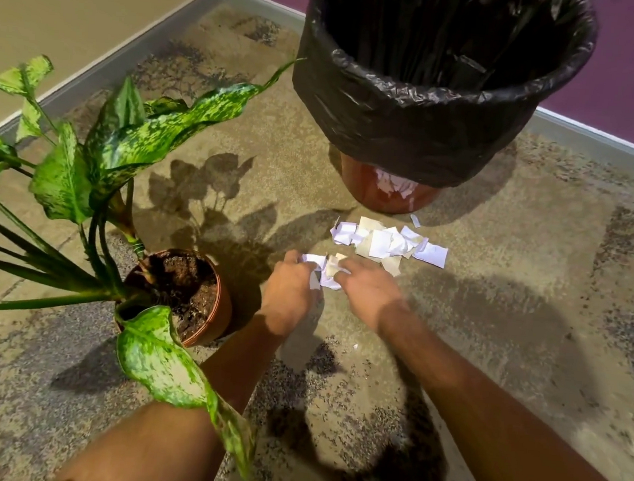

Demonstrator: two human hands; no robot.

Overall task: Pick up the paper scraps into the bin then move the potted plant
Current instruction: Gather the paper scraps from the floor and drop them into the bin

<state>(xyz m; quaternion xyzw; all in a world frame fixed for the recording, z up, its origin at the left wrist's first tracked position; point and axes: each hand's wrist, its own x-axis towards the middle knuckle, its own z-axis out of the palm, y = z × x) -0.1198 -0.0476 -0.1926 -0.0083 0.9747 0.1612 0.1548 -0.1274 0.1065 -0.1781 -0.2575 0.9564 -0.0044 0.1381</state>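
Centrally, a small bunch of white and cream paper scraps (322, 271) is being pinched between the left hand (290, 295) and right hand (368, 293); the larger loose heap (387, 244) is lying just beyond the fingertips, toward the black-lined round bin (411, 134), slightly nearer the right hand.

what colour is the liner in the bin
Black: the glossy plastic liner folds over the bin's rim, seen best in the head view.

Both bare forearms reach forward and down, converging. The left hand (290, 291) and right hand (370, 292) lie nearly touching, fingers curled, each grip pinching paper scraps (324, 273).
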